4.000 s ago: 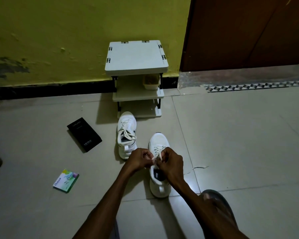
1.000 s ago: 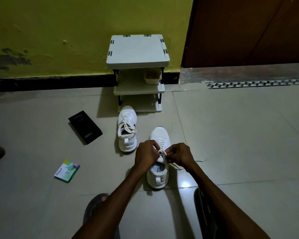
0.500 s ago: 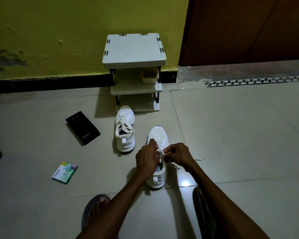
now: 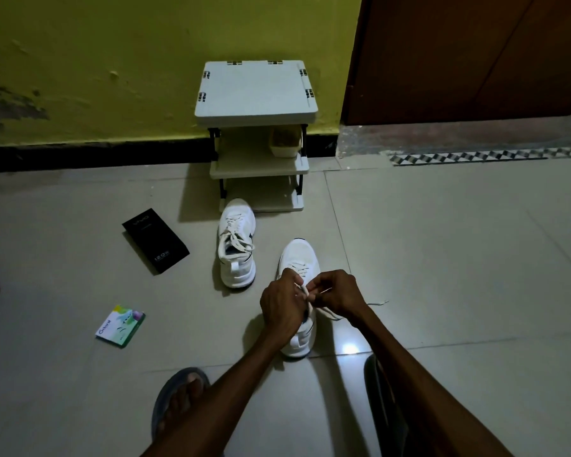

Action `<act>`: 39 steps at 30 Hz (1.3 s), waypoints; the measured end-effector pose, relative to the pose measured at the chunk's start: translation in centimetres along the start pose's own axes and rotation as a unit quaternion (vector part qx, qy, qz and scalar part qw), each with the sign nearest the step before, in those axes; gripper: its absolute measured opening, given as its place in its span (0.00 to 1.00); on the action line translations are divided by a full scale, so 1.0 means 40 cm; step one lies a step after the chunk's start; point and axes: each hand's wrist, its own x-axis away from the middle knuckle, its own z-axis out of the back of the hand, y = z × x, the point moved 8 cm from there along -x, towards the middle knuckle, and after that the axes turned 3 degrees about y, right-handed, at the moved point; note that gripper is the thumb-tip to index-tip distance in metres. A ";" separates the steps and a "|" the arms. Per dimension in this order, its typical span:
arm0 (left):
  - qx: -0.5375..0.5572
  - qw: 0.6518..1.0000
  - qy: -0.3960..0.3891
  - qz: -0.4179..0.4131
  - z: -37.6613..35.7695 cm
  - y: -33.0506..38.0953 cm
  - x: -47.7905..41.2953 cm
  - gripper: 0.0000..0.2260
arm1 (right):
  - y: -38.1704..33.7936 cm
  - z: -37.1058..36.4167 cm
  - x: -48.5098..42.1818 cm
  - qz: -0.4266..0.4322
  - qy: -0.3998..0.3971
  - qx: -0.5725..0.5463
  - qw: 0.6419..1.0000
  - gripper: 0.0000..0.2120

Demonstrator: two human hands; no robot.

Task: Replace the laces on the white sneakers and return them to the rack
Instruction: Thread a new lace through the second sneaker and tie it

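My left hand [image 4: 282, 305] and right hand [image 4: 338, 293] meet over the throat of a shoe, fingers of both curled and pinching the flat white lace [image 4: 327, 314]. Its loose end trails off to the right across the pale grey floor tiles [image 4: 442, 258]. The lace belongs to the near sneaker [image 4: 302, 255], a white low-top standing on its sole right in front of me. Its long axis runs straight away from me, heel towards me and toe towards the wall. There are two sneakers in all. The second sneaker [image 4: 236, 245], white and already laced, stands just to the left and further off, parallel to the first, toe just at the foot of the rack [image 4: 256, 90]. That is one small white plastic rack of three shelves against the yellow wall [image 4: 112, 44], with one cream tub [image 4: 285, 141] on its middle shelf. To the left on the floor lie one black rectangular carton [image 4: 155, 240] and one green-and-white flat packet [image 4: 121, 325], well apart from the shoes. My foot in a dark sandal [image 4: 182, 397] rests below my left forearm.
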 end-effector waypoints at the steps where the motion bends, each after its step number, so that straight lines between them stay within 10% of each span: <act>1: 0.005 1.000 -0.001 0.013 0.000 -0.001 0.000 0.07 | -0.002 0.002 0.002 0.004 0.002 0.001 1.000 0.10; 10: -0.054 0.995 -0.068 0.054 -0.008 0.005 -0.012 0.16 | -0.013 0.005 0.006 0.020 0.057 -0.013 0.998 0.09; 16: 0.127 0.954 -0.130 0.238 -0.038 -0.046 -0.016 0.26 | -0.035 0.007 0.001 0.055 0.038 0.065 0.996 0.10; 24: -0.014 0.980 -0.145 0.138 -0.033 -0.028 -0.014 0.18 | -0.027 0.021 -0.001 0.011 0.061 0.039 0.997 0.14; 29: -0.067 0.977 -0.183 0.091 -0.042 -0.036 -0.026 0.18 | -0.088 0.082 0.005 -0.032 0.039 -0.206 0.977 0.10; 37: -0.095 0.973 -0.206 -0.035 -0.030 -0.007 -0.090 0.10 | -0.246 0.143 0.001 -0.042 -0.057 -0.581 0.811 0.10; 39: -0.097 0.974 -0.189 -0.075 -0.027 0.006 -0.102 0.10 | -0.214 0.120 -0.002 -0.068 -0.055 -0.554 0.828 0.11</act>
